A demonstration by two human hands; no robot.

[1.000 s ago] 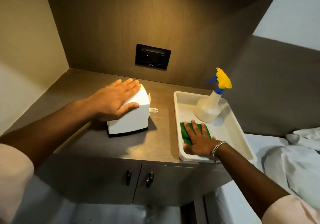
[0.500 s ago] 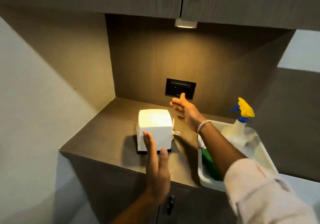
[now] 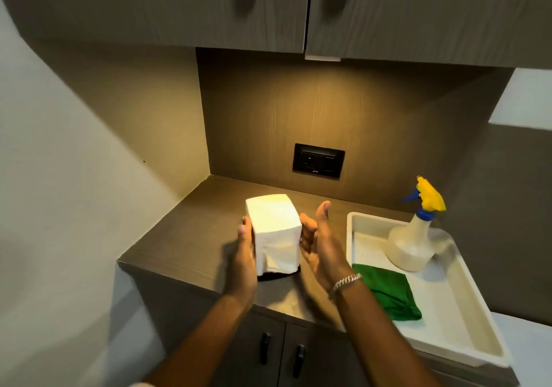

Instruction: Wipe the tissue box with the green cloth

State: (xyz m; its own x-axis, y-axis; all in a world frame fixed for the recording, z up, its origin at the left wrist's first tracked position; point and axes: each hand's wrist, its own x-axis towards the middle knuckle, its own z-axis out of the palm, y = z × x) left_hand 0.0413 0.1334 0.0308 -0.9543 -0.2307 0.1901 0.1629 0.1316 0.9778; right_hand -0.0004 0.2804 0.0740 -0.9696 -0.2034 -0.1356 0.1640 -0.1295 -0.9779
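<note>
Box (image 3: pixel 273 225) flanked by both hands, left hand (image 3: pixel 245 255) laid flat against it, fingers straight, right hand (image 3: pixel 319 246) spread open, cloth (image 3: pixel 388 294) seen in tray (image 3: pixel 442 303) just right of it.

Right of the white cube tissue box (image 3: pixel 273 225): white plastic tray (image 3: pixel 466 312), holding folded green cloth (image 3: pixel 388 294) before yellow-headed spray bottle (image 3: pixel 410 246).

Home or hotel-room cabinet nook: wood-grain counter (image 3: pixel 206 237), upper cupboards (image 3: pixel 179 7), wall socket (image 3: pixel 318 165), under-cabinet light (image 3: pixel 322 57).
</note>
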